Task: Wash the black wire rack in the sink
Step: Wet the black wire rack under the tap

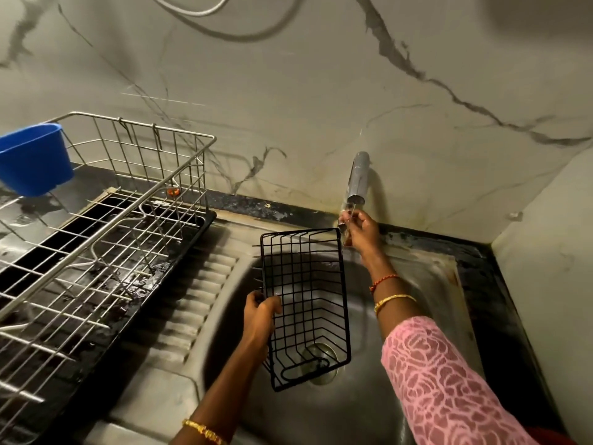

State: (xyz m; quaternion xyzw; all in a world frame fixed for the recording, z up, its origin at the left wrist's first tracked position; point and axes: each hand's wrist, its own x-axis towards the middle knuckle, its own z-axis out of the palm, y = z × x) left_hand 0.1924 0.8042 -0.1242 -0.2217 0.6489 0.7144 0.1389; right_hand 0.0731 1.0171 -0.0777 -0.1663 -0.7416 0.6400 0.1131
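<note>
The black wire rack [305, 303] is a small rectangular basket held tilted over the steel sink [224, 316]. My left hand [260, 319] grips its left rim near the middle. My right hand [361, 234] is up at the far right corner of the rack, its fingers curled round the lever under the grey tap [357, 179] on the wall. The sink drain [321, 358] shows through the rack's wires. Whether water is running is hard to tell.
A large steel dish rack [96, 226] stands on the black counter to the left, with a blue plastic cup [32, 159] hung on its far rim. The ribbed draining board [199, 290] lies between it and the basin. Marbled wall tiles close off the back and right.
</note>
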